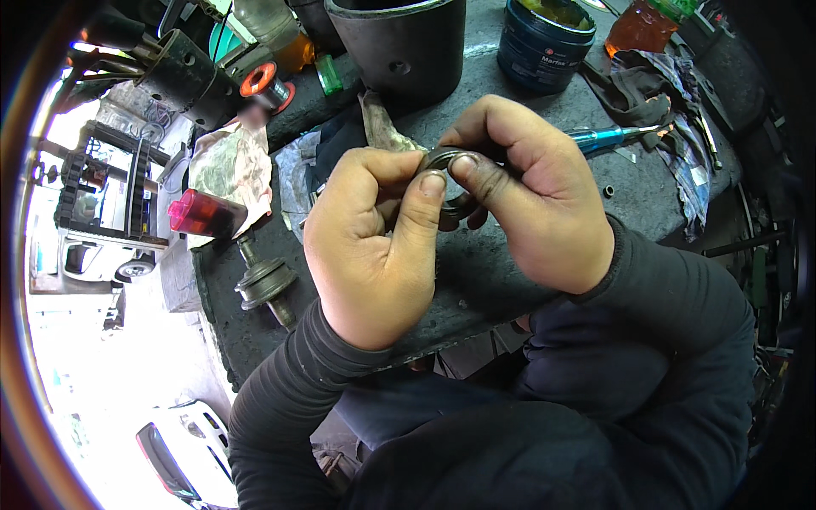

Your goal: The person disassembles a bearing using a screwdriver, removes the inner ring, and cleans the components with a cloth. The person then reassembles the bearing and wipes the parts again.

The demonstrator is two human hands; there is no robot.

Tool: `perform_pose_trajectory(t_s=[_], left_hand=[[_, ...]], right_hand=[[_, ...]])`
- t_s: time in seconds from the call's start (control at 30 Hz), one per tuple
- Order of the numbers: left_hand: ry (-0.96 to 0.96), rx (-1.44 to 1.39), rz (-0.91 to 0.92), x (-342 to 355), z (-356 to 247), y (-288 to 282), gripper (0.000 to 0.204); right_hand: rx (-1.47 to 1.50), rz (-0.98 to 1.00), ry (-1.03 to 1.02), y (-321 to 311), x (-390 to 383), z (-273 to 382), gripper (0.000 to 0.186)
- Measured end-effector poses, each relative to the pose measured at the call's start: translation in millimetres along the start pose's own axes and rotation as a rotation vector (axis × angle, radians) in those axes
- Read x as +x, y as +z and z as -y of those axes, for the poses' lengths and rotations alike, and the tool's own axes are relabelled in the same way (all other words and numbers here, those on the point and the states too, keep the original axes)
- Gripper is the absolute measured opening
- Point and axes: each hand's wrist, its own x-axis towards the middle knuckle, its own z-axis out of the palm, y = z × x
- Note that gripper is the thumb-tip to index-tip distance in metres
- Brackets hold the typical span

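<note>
My left hand [370, 242] and my right hand [544, 191] meet over the workbench [642, 223]. Between them they pinch a dark, thin-walled ring [441, 158], with both thumbs pressed on its near face. The curled fingers behind hide part of the ring, so I cannot make out its exact kind. A worn metal shaft with a grooved disc round its middle [265, 283] lies on the bench, left of my left hand. Right of my right hand is a small metal collar [609, 191]. Beyond that hand lies a blue-handled slim tool [595, 139].
A black bucket [395, 55] and a dark blue tub [546, 53] stand at the back. On the left are a red bottle [206, 214], a stained cloth [228, 170] and an orange spool [265, 88]. Rags [693, 170] hang over the right edge. My legs are below the front edge.
</note>
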Motion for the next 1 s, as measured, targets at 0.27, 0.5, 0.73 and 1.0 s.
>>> perform_pose_trajectory(t_s=[0.27,0.5,0.73,1.0], left_hand=[[-0.108,-0.056,0.073,6.5,1.8,-2.6,0.015],[-0.127,-0.058,0.078,11.3,5.6,-9.6,0.013],[-0.155,-0.2,-0.019,7.2,6.9,-5.3,0.012],[-0.221,-0.066,0.155,12.2,-0.3,-9.4,0.012]], right_hand=[[-0.006,0.0,0.006,-5.1,4.3,-0.9,0.011],[0.095,0.12,0.128,-12.7,7.6,0.4,0.018],[0.085,0.082,0.098,-8.3,5.7,-1.9,0.017],[-0.215,0.027,-0.141,-12.4,4.8,-2.9,0.013]])
